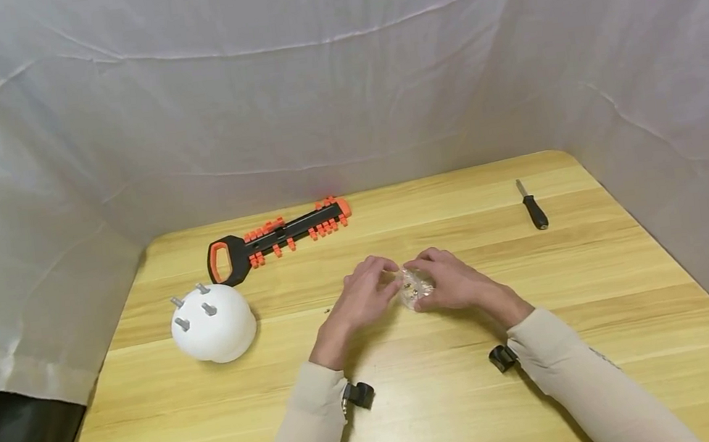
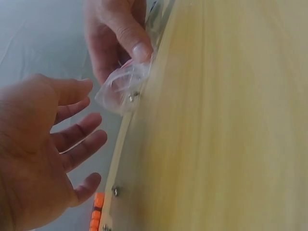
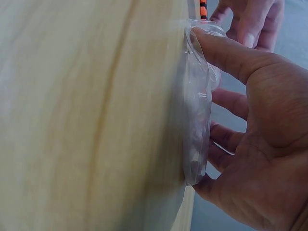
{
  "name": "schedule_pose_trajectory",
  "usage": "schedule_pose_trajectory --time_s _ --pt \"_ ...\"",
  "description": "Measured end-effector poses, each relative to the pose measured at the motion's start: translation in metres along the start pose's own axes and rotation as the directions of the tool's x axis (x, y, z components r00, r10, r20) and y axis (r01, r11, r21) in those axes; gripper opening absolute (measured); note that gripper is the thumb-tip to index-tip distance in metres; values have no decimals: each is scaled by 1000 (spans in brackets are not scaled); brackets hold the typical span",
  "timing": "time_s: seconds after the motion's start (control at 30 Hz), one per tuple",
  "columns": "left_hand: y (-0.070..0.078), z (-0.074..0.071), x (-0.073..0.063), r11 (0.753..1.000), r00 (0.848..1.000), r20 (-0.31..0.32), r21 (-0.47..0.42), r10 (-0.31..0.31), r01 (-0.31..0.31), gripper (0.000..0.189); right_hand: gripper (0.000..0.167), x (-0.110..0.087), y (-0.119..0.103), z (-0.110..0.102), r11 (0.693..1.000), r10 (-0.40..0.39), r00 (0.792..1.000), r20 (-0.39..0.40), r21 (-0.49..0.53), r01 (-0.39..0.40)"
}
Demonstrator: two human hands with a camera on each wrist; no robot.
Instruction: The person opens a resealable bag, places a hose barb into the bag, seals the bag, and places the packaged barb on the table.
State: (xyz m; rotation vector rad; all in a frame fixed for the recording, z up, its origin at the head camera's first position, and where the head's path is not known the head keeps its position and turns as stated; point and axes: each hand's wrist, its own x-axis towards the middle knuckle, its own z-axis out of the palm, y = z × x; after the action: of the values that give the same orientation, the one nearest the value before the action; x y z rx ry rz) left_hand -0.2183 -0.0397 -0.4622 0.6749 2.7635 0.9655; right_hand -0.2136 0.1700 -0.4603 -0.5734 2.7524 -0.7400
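Observation:
A small clear plastic bag (image 1: 415, 288) with shiny metal hardware inside lies on the table in front of me. My right hand (image 1: 456, 281) grips it, thumb and fingers on its sides; the thumb presses the film in the right wrist view. Just left of the bag is my left hand (image 1: 366, 294), its fingers loosely bent. In the left wrist view a gap shows between those fingers and the bag (image 2: 126, 89), and nothing is in the palm. Near the left hand, a small screw (image 2: 115, 191) sits on the wood.
A white rounded object (image 1: 219, 331) with several grey pegs on top stands at left. Behind it lies a black bar with an orange-lined handle and orange clips (image 1: 284, 234). A black-handled screwdriver (image 1: 534, 211) lies at back right. Grey sheeting (image 1: 341, 106) surrounds the wooden table (image 1: 429, 416).

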Motion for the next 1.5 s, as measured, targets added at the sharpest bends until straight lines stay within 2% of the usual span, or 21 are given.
schedule_pose_trajectory --time_s 0.3,0.57,0.73,0.9,1.17,1.5 --pt "-19 -15 -15 999 998 -58 -28 -38 36 36 79 0 1 1 1000 -7 1000 -6 4 7" --pt "-40 -32 -29 989 987 -77 -63 -142 137 35 78 -1 2 1 1000 -13 1000 -14 2 13" --pt "-49 -39 -36 983 980 -88 -46 -179 176 33 78 0 3 2 1000 -4 1000 -9 14 4" --pt "-55 -43 -41 979 976 -77 -38 -204 201 30 78 0 2 1 1000 -4 1000 -9 18 5" --pt "-64 -52 -52 973 973 -26 -5 -231 231 18 78 -1 1 0 1000 -1 1000 0 21 1" --pt "-72 -59 -57 964 969 6 100 -247 245 10 78 0 3 0 1000 -2 1000 5 29 1"
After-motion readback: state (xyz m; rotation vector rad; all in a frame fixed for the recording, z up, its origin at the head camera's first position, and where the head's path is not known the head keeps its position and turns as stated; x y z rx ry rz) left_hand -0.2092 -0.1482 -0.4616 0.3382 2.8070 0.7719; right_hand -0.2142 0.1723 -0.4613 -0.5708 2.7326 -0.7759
